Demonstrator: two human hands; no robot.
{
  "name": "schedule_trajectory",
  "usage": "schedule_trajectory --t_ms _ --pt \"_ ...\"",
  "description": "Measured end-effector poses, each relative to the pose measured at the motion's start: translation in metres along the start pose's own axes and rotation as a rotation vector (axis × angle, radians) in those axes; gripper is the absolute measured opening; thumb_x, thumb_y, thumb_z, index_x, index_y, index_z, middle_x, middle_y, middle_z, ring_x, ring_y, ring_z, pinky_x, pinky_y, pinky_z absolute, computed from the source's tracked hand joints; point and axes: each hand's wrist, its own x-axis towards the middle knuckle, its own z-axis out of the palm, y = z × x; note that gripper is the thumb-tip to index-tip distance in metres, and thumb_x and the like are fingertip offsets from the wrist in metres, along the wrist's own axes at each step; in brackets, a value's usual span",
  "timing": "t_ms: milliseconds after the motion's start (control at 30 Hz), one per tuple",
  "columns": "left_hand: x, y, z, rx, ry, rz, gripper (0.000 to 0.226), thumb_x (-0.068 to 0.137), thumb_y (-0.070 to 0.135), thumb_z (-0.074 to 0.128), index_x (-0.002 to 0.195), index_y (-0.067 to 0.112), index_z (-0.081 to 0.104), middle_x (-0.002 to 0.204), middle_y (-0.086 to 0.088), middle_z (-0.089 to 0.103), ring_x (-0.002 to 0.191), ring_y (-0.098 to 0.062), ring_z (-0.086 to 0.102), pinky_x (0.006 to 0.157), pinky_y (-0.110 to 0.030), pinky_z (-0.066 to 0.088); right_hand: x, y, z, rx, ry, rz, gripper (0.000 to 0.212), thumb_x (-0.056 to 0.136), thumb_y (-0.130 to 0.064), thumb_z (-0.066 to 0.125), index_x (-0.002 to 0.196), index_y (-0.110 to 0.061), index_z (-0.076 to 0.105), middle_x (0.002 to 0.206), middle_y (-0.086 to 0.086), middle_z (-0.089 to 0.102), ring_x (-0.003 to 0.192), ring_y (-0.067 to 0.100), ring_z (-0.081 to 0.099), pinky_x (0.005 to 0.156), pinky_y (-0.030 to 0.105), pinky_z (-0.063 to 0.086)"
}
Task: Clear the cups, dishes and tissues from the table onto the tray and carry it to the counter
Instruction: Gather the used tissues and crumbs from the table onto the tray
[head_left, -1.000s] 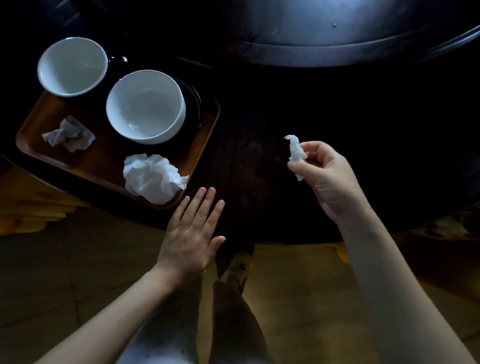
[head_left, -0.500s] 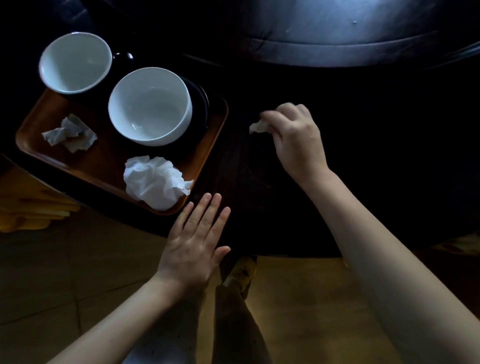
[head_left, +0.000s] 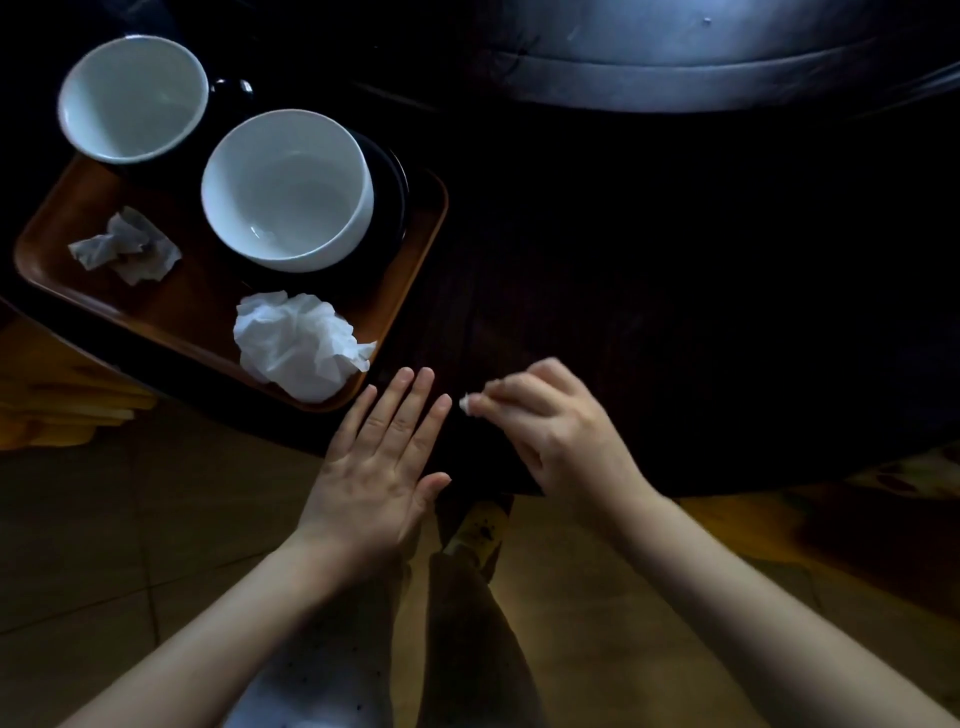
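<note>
A brown wooden tray (head_left: 415, 249) sits on the dark table at the left. On it stand a white cup (head_left: 130, 98) at the back left and a white bowl (head_left: 291, 187) on a dark dish (head_left: 392, 187). Two crumpled tissues lie on the tray: a greyish one (head_left: 127, 247) at the left and a larger white one (head_left: 296, 343) at the front edge. My right hand (head_left: 556, 431) pinches a small tissue scrap (head_left: 466, 404) low over the table's near edge. My left hand (head_left: 382, 462) lies flat and open at the table edge, just right of the tray's front corner.
The dark round table (head_left: 675, 312) stretches right and back, very dimly lit. A raised dark round part (head_left: 675, 57) fills its far side. Below the edge are a tiled floor (head_left: 104, 545) and my legs (head_left: 457, 623).
My right hand carried the small tissue scrap first left and away over the table, then back down to the near edge beside my left hand. My left hand stayed flat.
</note>
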Motion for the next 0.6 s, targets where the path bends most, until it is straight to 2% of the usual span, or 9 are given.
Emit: schedule_trajectory --t_ms 200,433,500,600 --pt "0.001 -0.002 0.003 0.032 0.005 0.015 0.059 0.098 0.044 0.016 0.144 0.008 0.021 0.153 -0.014 0.019 0.142 -0.026 0.017 0.115 -0.043 0.015 -0.046 -0.029 0.004 0.074 0.02 0.079 0.026 0.09 -0.014 0.057 0.113 -0.011 0.066 0.108 0.006 0.067 0.099 0.016 0.052 0.082 0.024 0.051" --pt "0.001 -0.001 0.001 0.051 0.007 0.009 0.059 0.098 0.044 0.015 0.143 0.007 0.022 0.151 -0.017 0.024 0.141 -0.026 0.018 0.116 -0.041 0.011 -0.066 -0.043 -0.007 0.103 -0.045 0.09 0.024 0.088 -0.014 0.052 0.105 -0.012 0.069 0.099 0.002 0.067 0.091 0.014 0.056 0.076 0.021 0.051" --pt "0.001 -0.001 0.002 0.047 0.011 0.01 0.059 0.098 0.044 0.014 0.144 0.007 0.02 0.152 -0.016 0.023 0.141 -0.026 0.018 0.116 -0.041 0.01 -0.066 -0.045 -0.016 0.27 0.04 0.254 0.022 0.088 -0.015 0.055 0.105 -0.014 0.068 0.1 -0.003 0.066 0.094 0.009 0.058 0.079 0.019 0.051" --pt "0.001 -0.001 0.002 0.05 0.021 0.012 0.059 0.098 0.043 0.014 0.143 0.006 0.021 0.152 -0.016 0.023 0.141 -0.026 0.018 0.116 -0.042 0.011 -0.054 -0.04 -0.034 0.759 0.264 0.757 0.016 0.091 -0.014 0.055 0.099 -0.022 0.066 0.09 -0.013 0.066 0.087 0.003 0.062 0.074 0.02 0.053"
